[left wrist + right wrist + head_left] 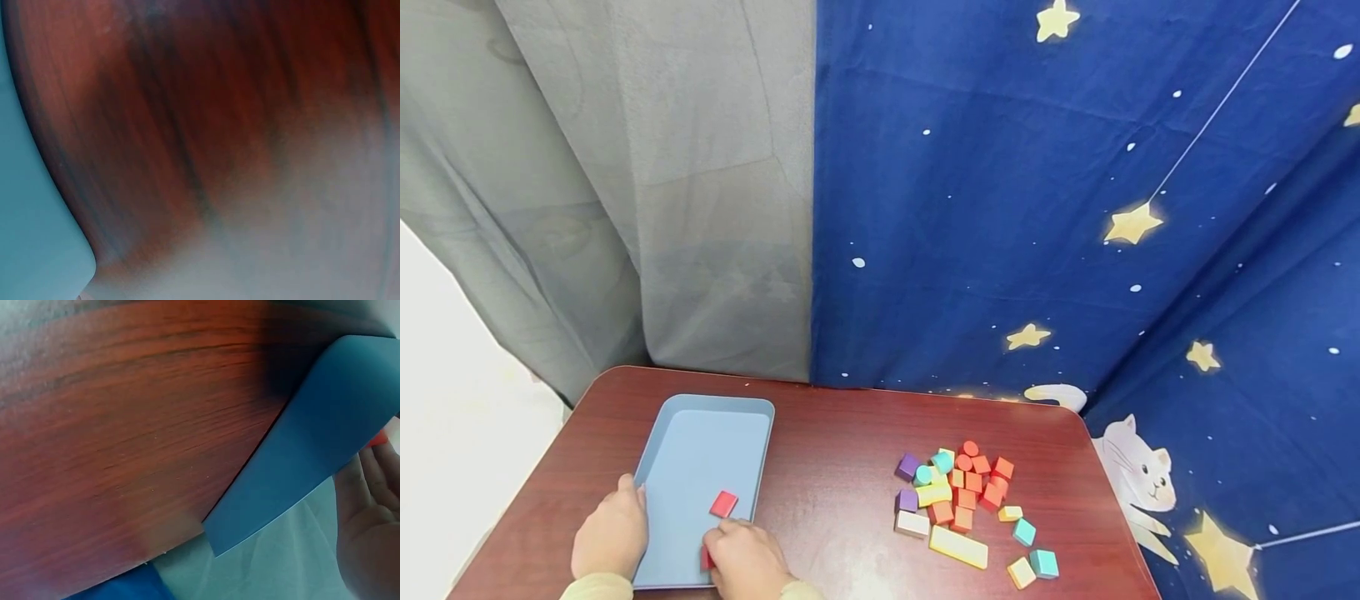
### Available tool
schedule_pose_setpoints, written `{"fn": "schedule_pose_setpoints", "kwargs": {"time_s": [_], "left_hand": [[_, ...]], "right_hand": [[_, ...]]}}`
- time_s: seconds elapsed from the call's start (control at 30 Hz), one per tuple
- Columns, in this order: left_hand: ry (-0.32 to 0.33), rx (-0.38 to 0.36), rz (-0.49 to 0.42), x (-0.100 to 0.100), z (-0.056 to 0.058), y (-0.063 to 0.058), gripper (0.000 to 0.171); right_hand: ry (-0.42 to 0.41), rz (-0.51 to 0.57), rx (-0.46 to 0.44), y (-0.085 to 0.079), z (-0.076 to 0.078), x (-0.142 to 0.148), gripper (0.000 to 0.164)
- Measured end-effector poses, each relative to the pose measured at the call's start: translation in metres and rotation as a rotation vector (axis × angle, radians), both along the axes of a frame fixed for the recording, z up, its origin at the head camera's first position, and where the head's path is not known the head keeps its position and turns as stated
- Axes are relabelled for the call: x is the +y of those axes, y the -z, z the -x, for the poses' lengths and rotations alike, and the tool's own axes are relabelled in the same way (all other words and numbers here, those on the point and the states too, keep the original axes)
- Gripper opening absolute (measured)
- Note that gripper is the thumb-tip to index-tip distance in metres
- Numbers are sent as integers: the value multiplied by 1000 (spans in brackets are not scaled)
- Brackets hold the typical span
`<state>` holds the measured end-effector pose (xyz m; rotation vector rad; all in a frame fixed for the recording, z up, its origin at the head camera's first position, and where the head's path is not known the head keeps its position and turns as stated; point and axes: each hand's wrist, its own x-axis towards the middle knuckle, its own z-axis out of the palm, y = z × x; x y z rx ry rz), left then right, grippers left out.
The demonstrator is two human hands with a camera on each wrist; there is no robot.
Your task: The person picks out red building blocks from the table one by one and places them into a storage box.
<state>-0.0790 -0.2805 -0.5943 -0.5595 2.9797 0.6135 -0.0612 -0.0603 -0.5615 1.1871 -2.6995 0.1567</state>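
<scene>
Right hand (747, 557), back upward, crosses right rim of tray (711, 450); fingertips pinch red block (707, 559) at tray's near end. Red tile (724, 503) lies just beyond. Left hand (612, 533) at left rim; cannot tell its grip.

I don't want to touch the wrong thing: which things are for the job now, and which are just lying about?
Seems for the job now:
blue tray, with the left hand at its side
red block in the right hand
red square in the tray

Seems just lying about:
long yellow block
white block
purple block
other blocks near them
</scene>
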Motion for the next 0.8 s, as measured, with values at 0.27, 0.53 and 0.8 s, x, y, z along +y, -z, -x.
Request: {"fn": "schedule_pose_setpoints", "kwargs": {"time_s": [0.27,0.53,0.8], "left_hand": [[-3,29,-3,0,-1,2,42],[4,23,-1,1,1,1,40],[-19,-22,0,0,2,2,46]], "right_hand": [[21,-35,85,2,1,-7,22],[90,-100,63,10,3,-19,16],[167,-154,-17,9,5,-31,16]]}}
